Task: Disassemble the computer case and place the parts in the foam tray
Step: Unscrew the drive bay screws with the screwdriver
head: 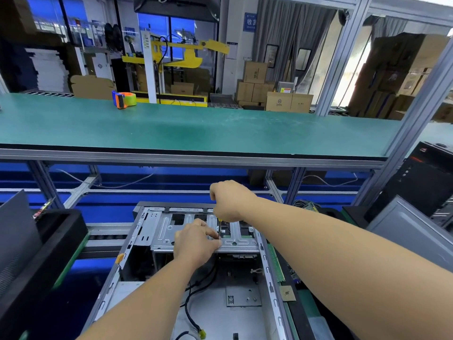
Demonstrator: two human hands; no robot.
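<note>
computer case (pixel 196 278): grey metal, side open, lying flat | drive bracket (pixel 171 231): silver, across far end | foam tray (pixel 61 231): black, left of case

A tape dispenser (pixel 124 99) sits on the green shelf (pixel 196 133); cardboard boxes (pixel 289 101) stacked behind.

Factory assembly line, green-matted workbench (pixel 196 128) on aluminium framing, tape dispenser (pixel 124 99) at its far edge, yellow packing machine (pixel 176 57) behind, stacked cardboard boxes (pixel 269 92), grey curtains (pixel 291 33), roller conveyor (pixel 49 93)
</note>
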